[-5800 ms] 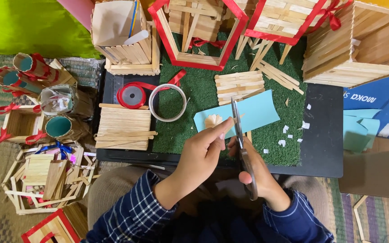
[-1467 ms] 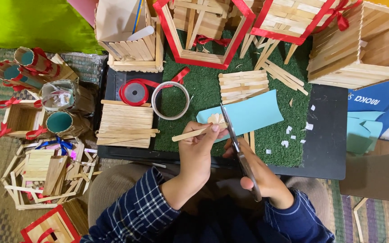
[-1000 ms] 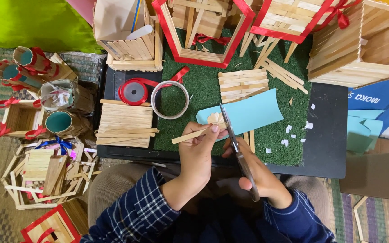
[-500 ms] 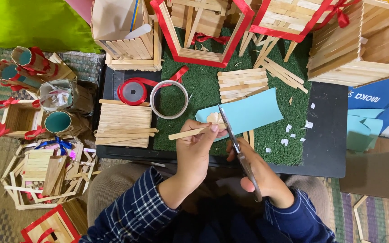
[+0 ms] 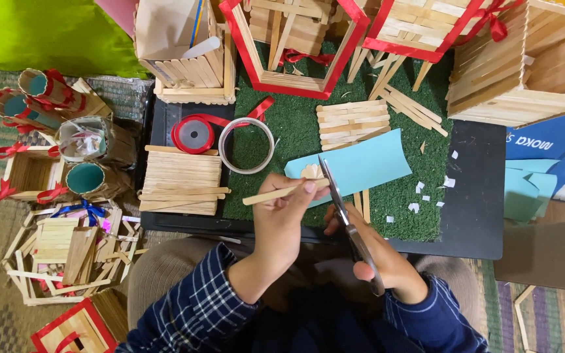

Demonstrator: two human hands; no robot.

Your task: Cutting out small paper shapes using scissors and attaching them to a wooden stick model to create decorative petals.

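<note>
Left hand [image 5: 282, 216]: we are pinching the flat pale wooden craft stick [image 5: 276, 193], centre frame.
Right hand [image 5: 377, 252]: we are gripping the steel scissors [image 5: 348, 222], keeping the blades square across the stick.

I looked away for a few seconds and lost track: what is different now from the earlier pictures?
The left hand has brought out a wooden stick, hidden about six seconds ago, and holds it pointing left. The scissors in the right hand have tilted, tips now leaning left at the blue paper. Both grips are unchanged. The red ribbon spool, tape ring and stick houses have not moved.
</note>
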